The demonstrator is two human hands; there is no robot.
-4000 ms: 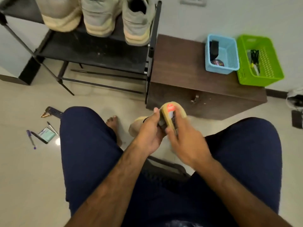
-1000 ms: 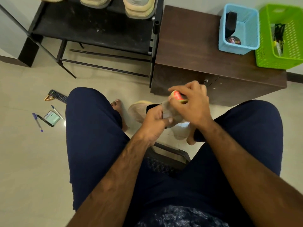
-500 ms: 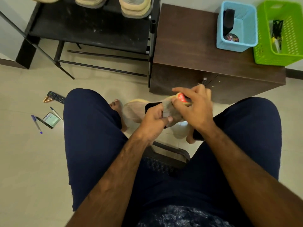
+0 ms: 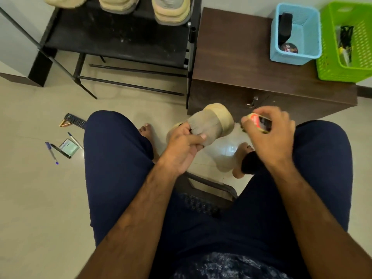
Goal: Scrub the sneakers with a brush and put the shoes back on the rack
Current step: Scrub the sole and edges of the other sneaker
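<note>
Left hand (image 4: pixel 185 143) grips the beige knit sneaker (image 4: pixel 211 123), toe forward; right hand (image 4: pixel 267 135) holds the red-labelled brush (image 4: pixel 259 122) just right of it.

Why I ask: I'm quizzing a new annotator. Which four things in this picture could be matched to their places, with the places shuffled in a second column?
Things
1. sneaker
2. brush
3. blue basket
4. remote control

Places
A. lying on the floor
B. gripped in the right hand
C. standing on the brown cabinet
D. held by the left hand

Pairs: 1-D, 2-B, 3-C, 4-A.
</note>
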